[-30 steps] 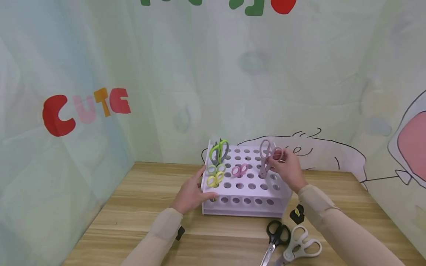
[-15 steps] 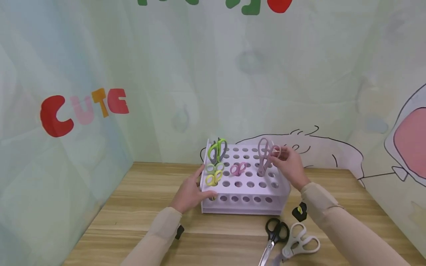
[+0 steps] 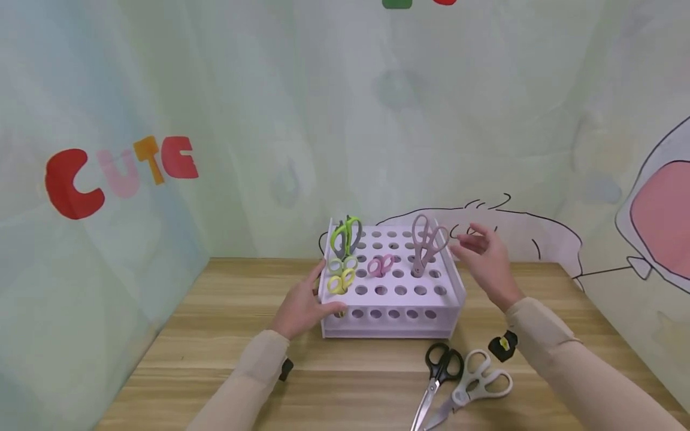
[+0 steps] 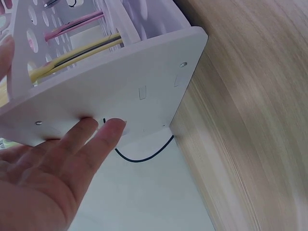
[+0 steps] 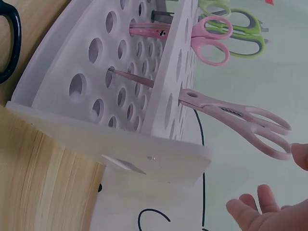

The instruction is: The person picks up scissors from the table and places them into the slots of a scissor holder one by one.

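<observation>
Mauve scissors [image 5: 209, 105] stand steeply in the right part of the white rack [image 3: 389, 327], blades down through the holes and spread handles uppermost, leaning a little right. Just to their right hangs the right hand [image 3: 489, 263], its fingers parted from the thumb in a loose curl, with nothing in its grasp; the thumb tip is so close to a handle loop that contact cannot be ruled out.

At the rack's left end, the left hand [image 3: 302, 308] lies with fingers nearly straight against the outer panel and the thumb over the near corner, touching the rack and spread wide.

Two more pairs lie on the counter [image 3: 188, 347], nearer than the rack's right half: black scissors [image 3: 438, 378] and, just right of them, white scissors [image 3: 463, 394]. Both have handles on the far side; their blades run near and leftward, the white pair's at more of a slant. From the right hand they lie near and slightly left, and it is the closer hand to both.
</observation>
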A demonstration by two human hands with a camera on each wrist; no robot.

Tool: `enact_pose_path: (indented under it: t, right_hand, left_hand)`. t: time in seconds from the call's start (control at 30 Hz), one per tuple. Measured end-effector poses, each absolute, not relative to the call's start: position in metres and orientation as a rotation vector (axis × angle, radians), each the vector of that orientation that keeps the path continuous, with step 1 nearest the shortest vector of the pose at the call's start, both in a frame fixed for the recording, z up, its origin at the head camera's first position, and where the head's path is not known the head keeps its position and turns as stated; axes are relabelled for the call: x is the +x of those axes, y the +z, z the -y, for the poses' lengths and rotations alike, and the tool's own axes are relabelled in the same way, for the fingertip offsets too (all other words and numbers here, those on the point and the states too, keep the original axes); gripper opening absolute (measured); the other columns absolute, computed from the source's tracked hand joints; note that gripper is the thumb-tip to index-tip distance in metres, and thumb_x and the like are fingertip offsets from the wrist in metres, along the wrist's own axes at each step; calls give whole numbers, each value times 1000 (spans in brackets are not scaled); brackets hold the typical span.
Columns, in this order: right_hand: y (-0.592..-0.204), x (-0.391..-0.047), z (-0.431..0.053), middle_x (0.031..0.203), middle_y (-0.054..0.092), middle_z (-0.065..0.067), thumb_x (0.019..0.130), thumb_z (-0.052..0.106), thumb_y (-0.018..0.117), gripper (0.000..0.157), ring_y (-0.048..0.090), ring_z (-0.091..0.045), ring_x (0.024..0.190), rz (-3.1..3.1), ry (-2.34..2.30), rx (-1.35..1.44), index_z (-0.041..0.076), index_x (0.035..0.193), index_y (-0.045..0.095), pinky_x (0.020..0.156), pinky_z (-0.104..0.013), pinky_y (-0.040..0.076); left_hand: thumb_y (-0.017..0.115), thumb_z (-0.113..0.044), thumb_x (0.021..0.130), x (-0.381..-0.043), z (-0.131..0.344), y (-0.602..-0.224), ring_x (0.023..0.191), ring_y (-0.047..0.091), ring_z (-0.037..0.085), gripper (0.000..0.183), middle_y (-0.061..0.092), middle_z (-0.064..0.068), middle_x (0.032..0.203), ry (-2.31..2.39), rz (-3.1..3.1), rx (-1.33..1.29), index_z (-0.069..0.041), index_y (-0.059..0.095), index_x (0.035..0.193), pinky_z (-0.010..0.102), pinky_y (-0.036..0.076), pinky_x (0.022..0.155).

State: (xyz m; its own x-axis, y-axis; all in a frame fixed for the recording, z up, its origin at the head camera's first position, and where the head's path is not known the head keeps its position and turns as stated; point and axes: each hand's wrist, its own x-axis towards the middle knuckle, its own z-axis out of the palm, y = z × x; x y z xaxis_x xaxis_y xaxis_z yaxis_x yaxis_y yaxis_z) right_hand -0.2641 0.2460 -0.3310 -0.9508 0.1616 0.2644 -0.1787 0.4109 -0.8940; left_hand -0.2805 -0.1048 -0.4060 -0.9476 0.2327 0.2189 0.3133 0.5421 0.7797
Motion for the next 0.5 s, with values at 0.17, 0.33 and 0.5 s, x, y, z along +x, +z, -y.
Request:
enact_pose_path:
  t: [0.17,0.33,0.5]
  right_hand:
    - [-331,-247,-259,146,46,-20,96,38,66,86,41,-36,136,2380,1504,-38,6,158,16,108,-54,37]
    - [-333,-231,-268,151,40,-20,93,42,68,93,38,-39,137,2385,1523,-75,7,159,12,108,-57,35]
    - [-338,-215,-276,153,36,-24,94,39,68,93,35,-42,138,2447,1566,-138,4,158,11,108,-58,34]
  left_hand:
    - [90,-32,71,-283,104,-408,75,61,15,111,66,10,110,-1349,2701,-479,-15,24,158,28,55,64]
    - [90,-35,70,-286,105,-407,85,62,19,112,62,14,124,-1309,2711,-477,-15,24,158,29,56,71]
    - [90,-35,72,-288,106,-408,92,61,22,111,54,18,138,-1288,2717,-493,-13,23,158,33,56,77]
